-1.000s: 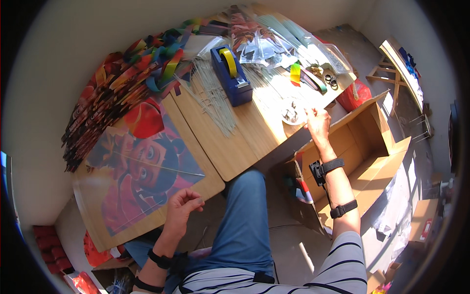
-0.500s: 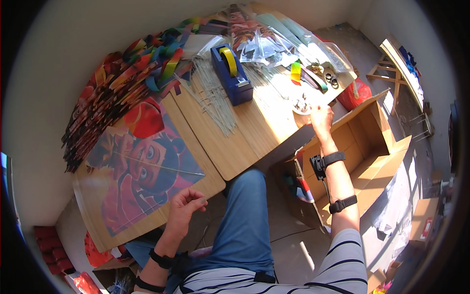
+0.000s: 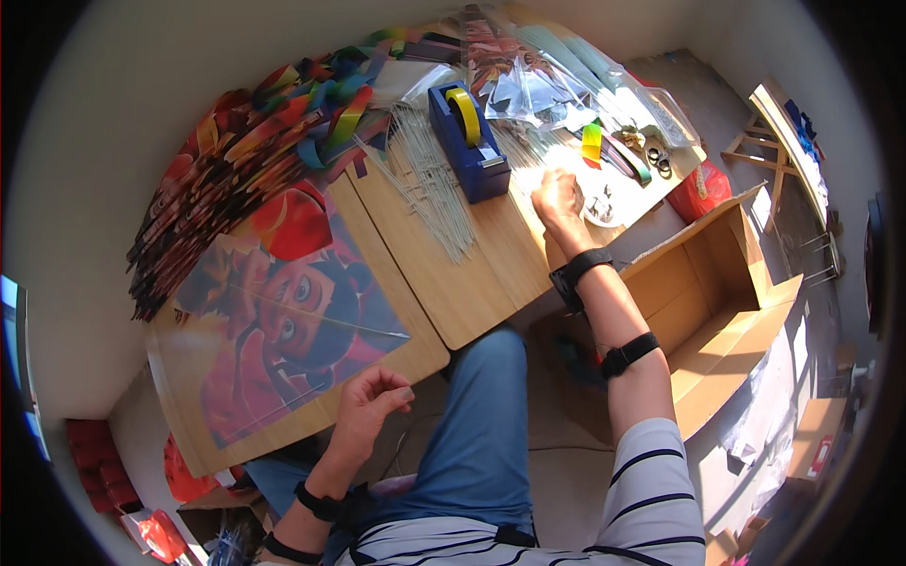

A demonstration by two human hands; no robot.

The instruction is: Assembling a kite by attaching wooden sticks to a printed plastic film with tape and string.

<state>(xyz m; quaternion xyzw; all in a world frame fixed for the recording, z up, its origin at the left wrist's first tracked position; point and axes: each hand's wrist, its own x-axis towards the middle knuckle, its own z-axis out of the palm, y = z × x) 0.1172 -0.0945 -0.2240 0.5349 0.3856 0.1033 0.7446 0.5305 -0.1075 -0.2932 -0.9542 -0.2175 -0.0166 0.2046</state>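
A kite sheet (image 3: 283,349) printed with a cartoon character lies on the near left part of the table, with a thin rod across it. My left hand (image 3: 370,407) hovers at the sheet's near edge, fingers curled against the thumb; I cannot make out anything in them. My right hand (image 3: 559,196) is over the table between the blue tape dispenser (image 3: 472,156) and a small white bowl (image 3: 600,206) of little pieces. Its fingers are closed, and what they hold, if anything, is hidden. Thin whitish rods (image 3: 429,193) lie in a loose pile left of the dispenser.
Stacked printed kite pieces (image 3: 217,189) and coloured ribbons fill the far left. Plastic-wrapped sheets (image 3: 528,85), a clear tray (image 3: 668,111) and black rings (image 3: 661,162) lie at the far right. An open cardboard box (image 3: 703,283) stands right of the table.
My right hand has moved left from beyond the white bowl to between it and the tape dispenser. The left hand has shifted slightly right and stays curled. The view has shifted a little.
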